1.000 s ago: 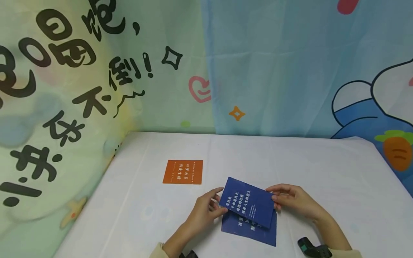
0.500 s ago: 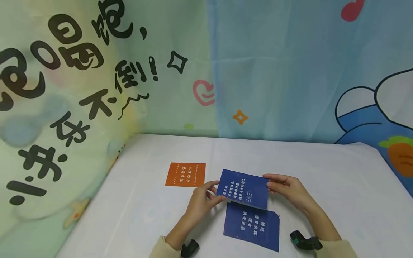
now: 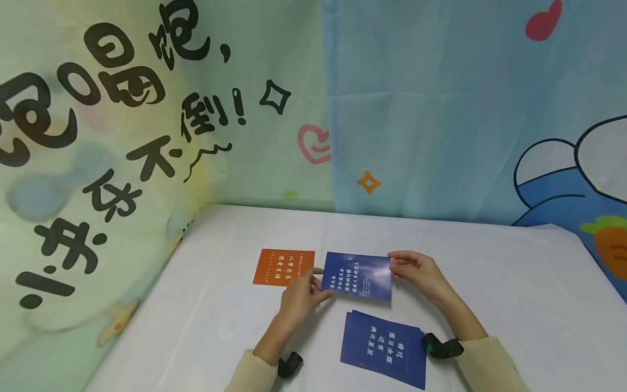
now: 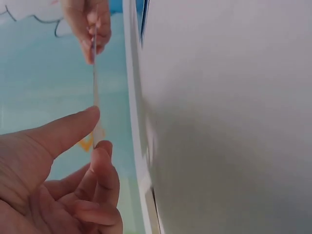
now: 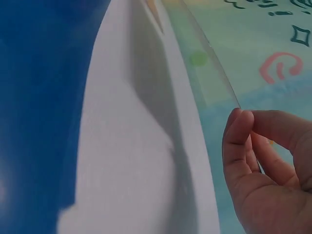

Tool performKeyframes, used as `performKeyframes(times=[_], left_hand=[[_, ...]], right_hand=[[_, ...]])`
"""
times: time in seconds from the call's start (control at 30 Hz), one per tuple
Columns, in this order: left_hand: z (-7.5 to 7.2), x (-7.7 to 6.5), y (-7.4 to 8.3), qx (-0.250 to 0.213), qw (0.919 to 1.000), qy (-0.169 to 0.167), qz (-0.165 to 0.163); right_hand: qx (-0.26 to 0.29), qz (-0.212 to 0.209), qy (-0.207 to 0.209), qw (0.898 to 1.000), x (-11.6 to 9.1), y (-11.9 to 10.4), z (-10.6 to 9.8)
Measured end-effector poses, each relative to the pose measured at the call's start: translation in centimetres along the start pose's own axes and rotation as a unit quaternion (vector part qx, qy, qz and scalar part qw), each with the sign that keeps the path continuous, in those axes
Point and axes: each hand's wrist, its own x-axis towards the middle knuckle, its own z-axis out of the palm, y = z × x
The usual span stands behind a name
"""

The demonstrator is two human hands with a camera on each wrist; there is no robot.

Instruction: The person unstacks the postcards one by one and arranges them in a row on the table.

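A blue card with white lettering [image 3: 362, 272] is held above the white table between both hands. My left hand [image 3: 300, 296] pinches its left edge between thumb and fingers; in the left wrist view the card [image 4: 95, 83] shows edge-on. At its right edge, my right hand [image 3: 422, 276] pinches the card, which appears as a thin line in the right wrist view [image 5: 219, 63]. Nearer the body lie more blue cards [image 3: 382, 348], slightly fanned in a stack. An orange card with white lettering [image 3: 274, 267] lies left of the held card, partly behind my left fingers.
The white-covered table [image 3: 235, 337] meets printed cloth backdrops [image 3: 421, 136] at its back and left. Each wrist wears a black device; the right one [image 3: 441, 347] overlaps the stack's upper right corner in the head view.
Both hands have carried the blue card away from the stack, farther across the table and slightly left, levelling its tilt. The stack is uncovered now, and the card is beside the orange one.
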Motion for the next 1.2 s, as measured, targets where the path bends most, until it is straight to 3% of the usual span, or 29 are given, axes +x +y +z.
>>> performKeyframes(times=[0.27, 0.67, 0.97, 1.2], left_hand=[[-0.6, 1.2, -0.6, 0.033, 0.9991, -0.005, -0.024], [-0.7, 1.8, -1.5, 0.063, 0.997, -0.019, -0.042], [-0.7, 2.0, -1.7, 0.07, 0.9962, -0.028, -0.043], [-0.6, 1.9, -1.8, 0.062, 0.9967, -0.025, -0.045]], right_hand=[[-0.018, 0.001, 0.019, 1.0, 2.3, 0.6, 1.8], [-0.141, 0.026, 0.051, 0.988, 4.4, 1.1, 3.3], [-0.154, 0.025, 0.045, 0.987, 4.4, 1.1, 3.1], [-0.134, 0.03, 0.024, 0.99, 4.4, 1.3, 2.8]])
